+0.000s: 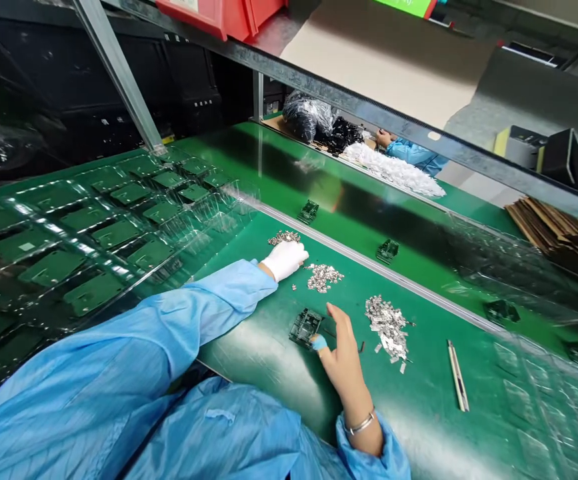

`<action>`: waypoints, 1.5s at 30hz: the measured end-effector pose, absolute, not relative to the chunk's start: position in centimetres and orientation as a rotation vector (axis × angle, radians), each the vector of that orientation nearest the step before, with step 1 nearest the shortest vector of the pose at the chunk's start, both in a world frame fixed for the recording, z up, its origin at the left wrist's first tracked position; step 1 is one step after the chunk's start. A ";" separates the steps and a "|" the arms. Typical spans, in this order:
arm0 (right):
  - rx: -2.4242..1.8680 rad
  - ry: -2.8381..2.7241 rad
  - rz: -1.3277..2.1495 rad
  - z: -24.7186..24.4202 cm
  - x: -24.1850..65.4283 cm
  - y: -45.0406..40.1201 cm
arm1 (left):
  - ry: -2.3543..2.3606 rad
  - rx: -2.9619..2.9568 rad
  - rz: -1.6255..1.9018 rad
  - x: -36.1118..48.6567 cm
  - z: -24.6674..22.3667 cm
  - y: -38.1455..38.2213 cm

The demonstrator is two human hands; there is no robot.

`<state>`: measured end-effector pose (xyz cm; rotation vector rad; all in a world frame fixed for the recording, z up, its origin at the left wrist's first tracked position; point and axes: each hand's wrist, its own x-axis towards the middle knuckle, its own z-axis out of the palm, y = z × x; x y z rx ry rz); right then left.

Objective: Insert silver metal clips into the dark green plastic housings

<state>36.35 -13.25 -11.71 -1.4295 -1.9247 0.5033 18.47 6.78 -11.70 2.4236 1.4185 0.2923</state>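
My left hand [286, 259], in a white glove, reaches between a pile of small brownish metal parts [283, 237] and a pile of silvery parts [323, 277]; its fingers are bent together and their tips are too small to make out. Bare but for a blue wrap on the thumb, my right hand [341, 350] has thumb and fingers apart at the right edge of a green circuit board [305, 327] lying on the green table [269, 363]. To its right lies a larger pile of flat silvery pieces [389, 327].
Clear plastic trays with green boards [113, 233] cover the left side. Beyond a pale rail [349, 252] lie separate boards [387, 251]. A slim tool [457, 377] and clear trays [543, 393] are at the right. A metal shelf crosses above; another person's blue sleeve [416, 155] shows behind.
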 end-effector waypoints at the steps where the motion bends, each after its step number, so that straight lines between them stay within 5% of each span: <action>1: -1.431 -1.885 0.494 -11.8 36.6 -13.3 | 1.417 2.426 0.281 18.9 -11.9 7.0; 8: -1.445 -1.617 0.593 -12.1 37.0 -12.9 | 1.373 2.318 0.424 18.4 -9.5 5.0; 15: -1.169 -1.268 1.048 -10.3 34.7 -12.4 | 0.688 1.470 0.599 18.7 -8.0 -4.8; 23: -1.099 -1.327 1.358 -10.0 35.7 -13.1 | 0.731 1.735 0.707 18.7 -8.4 -8.5; 28: -1.227 -1.294 1.130 -10.2 37.4 -13.3 | 0.944 1.955 0.882 17.2 -10.7 -8.1; 33: -1.356 -1.384 0.930 -10.8 37.4 -13.2 | 1.080 2.050 0.555 17.6 -12.8 -8.4; 45: -1.285 -1.710 0.463 -11.1 36.2 -13.8 | 0.897 2.117 0.749 19.4 -10.8 -9.6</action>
